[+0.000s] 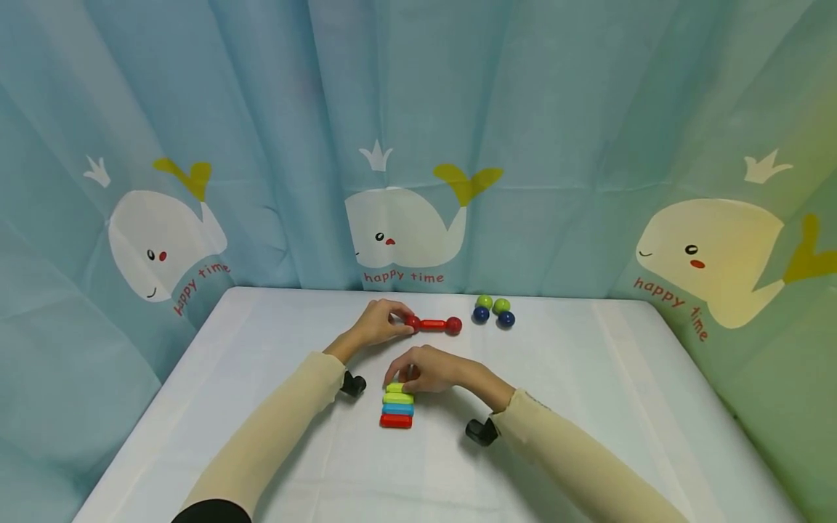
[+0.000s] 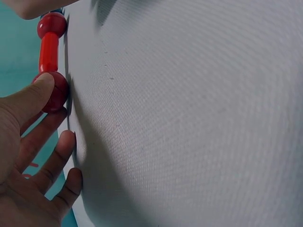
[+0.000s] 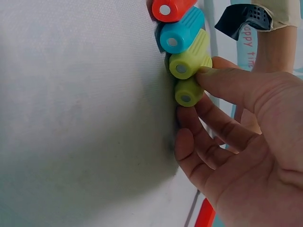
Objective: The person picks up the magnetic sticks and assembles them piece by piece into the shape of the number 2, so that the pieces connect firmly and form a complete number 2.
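Observation:
At the back of the table my left hand point(image 1: 379, 324) pinches a red ball point(image 2: 58, 92) between thumb and fingers. That ball sits at one end of a red rod point(image 1: 433, 325), with another red ball point(image 1: 454, 325) at the far end. Nearer to me, my right hand point(image 1: 431, 370) pinches the farthest yellow-green rod point(image 3: 188, 92) of a side-by-side row. Beside it lie a second yellow-green rod point(image 1: 398, 399), a blue rod point(image 1: 397, 410) and a red rod point(image 1: 396, 421). Round silvery discs show in the rod ends in the right wrist view.
Two light green balls point(image 1: 501, 306) and two dark blue balls point(image 1: 506, 319) are grouped near the white table's point(image 1: 588, 392) back edge, right of the red piece. A whale-print curtain point(image 1: 556, 145) hangs behind the table and along its sides.

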A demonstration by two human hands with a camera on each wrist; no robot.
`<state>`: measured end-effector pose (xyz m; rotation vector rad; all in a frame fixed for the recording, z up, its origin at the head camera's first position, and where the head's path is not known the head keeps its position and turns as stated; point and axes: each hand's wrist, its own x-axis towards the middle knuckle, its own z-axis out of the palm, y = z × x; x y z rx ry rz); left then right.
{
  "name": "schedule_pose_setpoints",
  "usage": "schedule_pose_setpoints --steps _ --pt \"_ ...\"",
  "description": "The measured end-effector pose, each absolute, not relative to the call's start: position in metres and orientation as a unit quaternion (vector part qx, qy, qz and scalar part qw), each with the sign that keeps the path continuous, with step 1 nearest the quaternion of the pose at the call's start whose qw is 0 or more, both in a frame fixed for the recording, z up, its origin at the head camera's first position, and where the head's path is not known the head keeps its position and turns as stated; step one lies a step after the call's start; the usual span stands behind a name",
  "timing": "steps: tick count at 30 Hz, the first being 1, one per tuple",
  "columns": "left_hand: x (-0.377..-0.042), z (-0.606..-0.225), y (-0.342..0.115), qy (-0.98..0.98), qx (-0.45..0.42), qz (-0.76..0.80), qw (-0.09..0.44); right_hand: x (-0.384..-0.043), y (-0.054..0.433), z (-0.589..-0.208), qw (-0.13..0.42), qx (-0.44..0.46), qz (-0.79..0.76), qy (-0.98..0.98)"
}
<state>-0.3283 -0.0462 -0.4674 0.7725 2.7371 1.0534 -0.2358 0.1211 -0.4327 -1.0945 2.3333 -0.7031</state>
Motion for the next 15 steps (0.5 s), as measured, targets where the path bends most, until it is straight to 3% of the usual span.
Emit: schedule_pose_setpoints --steps 15 --pt "-0.3293 -0.4688 -0.0463 0.901 0.259 0.344 0.048 -0.2332 0.1207 -0.4272 0.227 -0.405 -0.216 0.859"
